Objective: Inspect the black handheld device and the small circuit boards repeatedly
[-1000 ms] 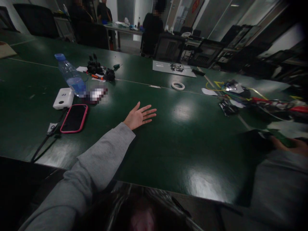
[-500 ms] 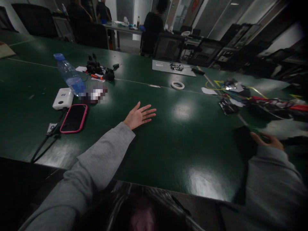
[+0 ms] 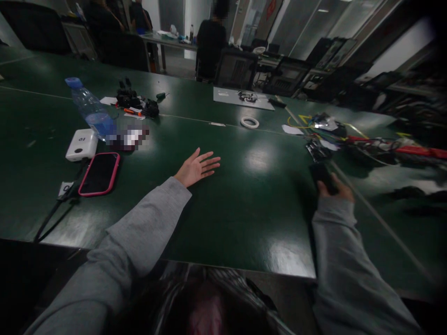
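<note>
My left hand [image 3: 197,168] is open over the green table [image 3: 226,228], its palm showing and its fingers spread, with nothing in it. On the right, my right hand [image 3: 338,188] grips a dark, flat rectangular object [image 3: 324,178] between thumb and fingers. Blur and dim light hide what kind it is. Left of my left hand lies a phone with a pink case [image 3: 100,173]. Beside it are a white device with a cable [image 3: 82,144] and a tilted plastic bottle [image 3: 91,111] with a blue cap.
A roll of white tape [image 3: 249,122] lies beyond my hands. Black parts [image 3: 134,100] and a green screwdriver [image 3: 161,96] are at the back left. Tangled wires [image 3: 370,146] spread across the right, and a grey board [image 3: 226,97] lies at the far edge. People sit in the background.
My right hand has moved left and slightly away from me, carrying the dark object. My left hand stays open in nearly the same spot on the table. The view has shifted slightly.
</note>
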